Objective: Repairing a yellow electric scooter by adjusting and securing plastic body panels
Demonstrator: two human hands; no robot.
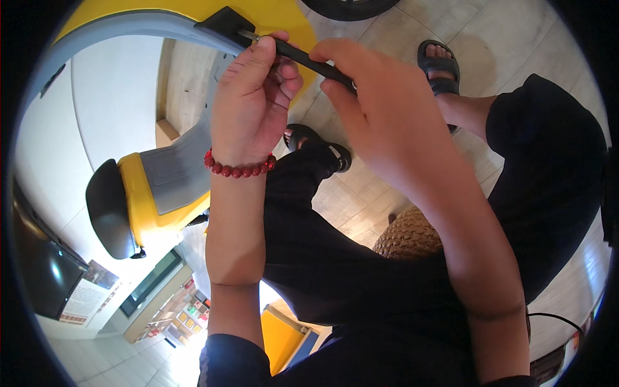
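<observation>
A slim black-handled screwdriver (309, 61) lies slantwise between my hands, its short metal end against or just beside a black angular part (225, 27) on a yellow body panel (155, 6). My left hand (248, 106), with a red bead bracelet (240, 171) at the wrist, pinches the tool near its metal end between thumb and forefinger. The other fingers curl loosely. My right hand (387, 97) grips the rear end of the handle between thumb and fingers. Whether the metal end sits in a screw is too small to tell.
The yellow and grey scooter (174, 171) curves along the left, with a black end piece (111, 209). A black tyre (351, 8) shows at the top. My sandalled feet (440, 68) stand on the tiled floor (506, 39). A woven stool (409, 237) is beneath me.
</observation>
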